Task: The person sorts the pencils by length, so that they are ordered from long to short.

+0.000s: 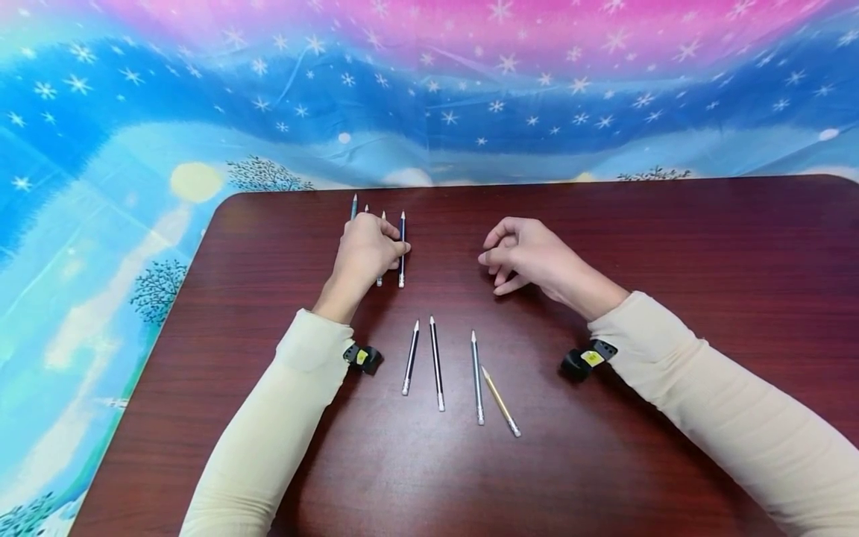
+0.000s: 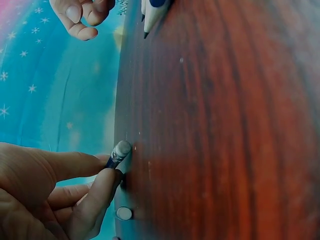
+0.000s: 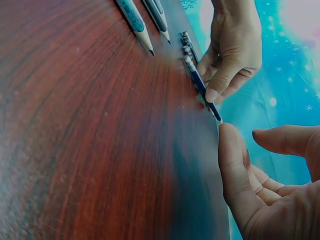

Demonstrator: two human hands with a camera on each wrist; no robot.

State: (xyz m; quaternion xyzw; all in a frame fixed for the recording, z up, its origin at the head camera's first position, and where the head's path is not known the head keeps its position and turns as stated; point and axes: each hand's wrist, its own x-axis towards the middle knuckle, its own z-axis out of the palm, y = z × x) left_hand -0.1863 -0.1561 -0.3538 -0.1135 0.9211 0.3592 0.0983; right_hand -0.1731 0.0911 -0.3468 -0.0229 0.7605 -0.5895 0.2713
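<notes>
My left hand pinches a dark blue pencil between thumb and finger, at the right end of an upright row near the table's back. Its white eraser end points towards me. Left of it are more pencils, among them a teal pencil; the hand covers much of them. To the right, my right hand hovers over the table with loosely bent fingers, holding nothing. In the right wrist view its thumb and forefinger stand apart.
In front lie two dark pencils, a grey-blue pencil and a slanted gold pencil, tips away from me. They rest on the dark red wooden table. Behind the table hangs a snowflake-patterned cloth.
</notes>
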